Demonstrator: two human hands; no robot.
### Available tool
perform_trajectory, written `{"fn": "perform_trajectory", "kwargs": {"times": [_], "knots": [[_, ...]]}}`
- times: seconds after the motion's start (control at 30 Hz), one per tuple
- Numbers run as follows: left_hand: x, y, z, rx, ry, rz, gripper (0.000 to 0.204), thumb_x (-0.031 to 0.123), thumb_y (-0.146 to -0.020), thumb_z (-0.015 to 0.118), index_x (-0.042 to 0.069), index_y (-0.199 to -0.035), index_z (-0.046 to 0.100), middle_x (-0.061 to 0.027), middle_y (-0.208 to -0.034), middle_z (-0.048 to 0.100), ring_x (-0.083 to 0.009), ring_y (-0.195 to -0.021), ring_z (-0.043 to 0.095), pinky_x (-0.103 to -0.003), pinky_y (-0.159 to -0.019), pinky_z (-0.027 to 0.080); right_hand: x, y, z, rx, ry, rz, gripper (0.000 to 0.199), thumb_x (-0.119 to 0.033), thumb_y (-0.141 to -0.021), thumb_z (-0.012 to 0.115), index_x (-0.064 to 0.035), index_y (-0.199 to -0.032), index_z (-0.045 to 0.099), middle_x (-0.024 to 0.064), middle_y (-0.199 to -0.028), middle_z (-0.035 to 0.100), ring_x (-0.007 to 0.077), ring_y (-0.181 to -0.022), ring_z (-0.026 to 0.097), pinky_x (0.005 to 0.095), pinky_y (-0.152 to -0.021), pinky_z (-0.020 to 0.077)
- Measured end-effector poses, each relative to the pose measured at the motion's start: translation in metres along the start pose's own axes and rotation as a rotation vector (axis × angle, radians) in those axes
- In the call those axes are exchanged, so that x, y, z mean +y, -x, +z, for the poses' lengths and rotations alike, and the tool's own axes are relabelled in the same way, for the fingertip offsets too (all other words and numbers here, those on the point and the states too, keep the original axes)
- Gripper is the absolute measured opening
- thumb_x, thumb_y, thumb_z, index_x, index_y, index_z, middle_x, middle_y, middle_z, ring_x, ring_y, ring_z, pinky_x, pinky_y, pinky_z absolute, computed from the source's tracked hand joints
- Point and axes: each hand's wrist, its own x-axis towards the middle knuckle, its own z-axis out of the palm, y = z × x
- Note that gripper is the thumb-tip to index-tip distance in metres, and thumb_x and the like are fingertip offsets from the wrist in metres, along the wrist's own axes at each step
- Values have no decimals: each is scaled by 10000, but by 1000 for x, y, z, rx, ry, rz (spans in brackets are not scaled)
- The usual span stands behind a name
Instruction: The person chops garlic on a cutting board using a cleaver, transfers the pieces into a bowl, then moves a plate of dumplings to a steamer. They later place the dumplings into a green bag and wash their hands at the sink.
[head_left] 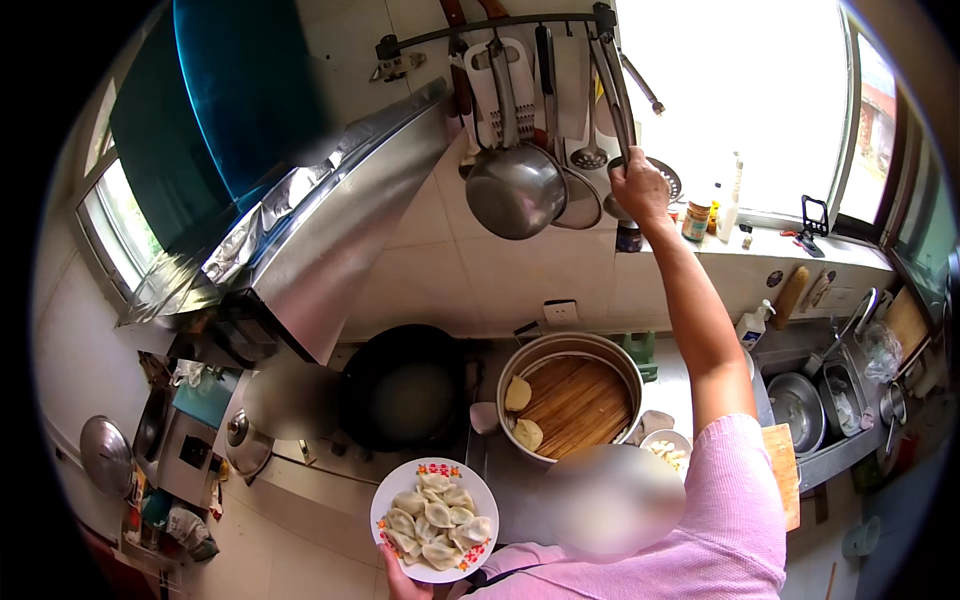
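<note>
Left hand point(405, 582): thumb at the rim, holding the plate point(381, 510) by its near edge; fingers underneath hidden from me.
Right hand point(643, 185): up below the rack point(550, 17), closed around a long utensil handle point(622, 105); which utensil, can't tell.
Dumplings point(438, 513): piled on the plate, near side of the black wok point(365, 400).
Plate risk: one-handed edge hold during a high reach; could tilt, dumplings slide off.
Rack risk: crowded hooks; a tug might knock the hanging saucepan point(515, 190) down.
</note>
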Motion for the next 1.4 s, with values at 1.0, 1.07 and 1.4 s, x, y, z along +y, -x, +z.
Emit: {"fn": "perform_trajectory", "kwargs": {"times": [1.0, 1.07, 1.4], "knots": [[28, -75, -77, 68, 43, 54, 542, 395, -862, 415, 51, -1266, 301, -72, -1247, 404, -196, -1118, 421, -327, -935, 342, -75, 223, -62, -928, -665, 407, 273, -305, -812, 544, -32, -823, 539, 7, -504, 455, 61, -369, 399, 192, -334, 295], [36, -73, -85, 131, 71, 22, 533, 378, -851, 449, 50, -1252, 326, -69, -1231, 422, -194, -1107, 432, -325, -924, 355, -98, 218, -52, -852, -763, 446, 333, -348, -814, 536, -26, -894, 558, 31, -516, 485, 71, -379, 423, 191, -341, 323], [35, -58, -136, 291, 153, -47, 487, 362, -811, 532, 56, -1176, 429, -44, -1149, 487, -168, -1051, 468, -320, -862, 387, -178, 251, 55, -1019, -844, 467, 306, -288, -818, 498, -11, -933, 559, 84, -585, 565, 120, -451, 528, 224, -411, 435]]}}
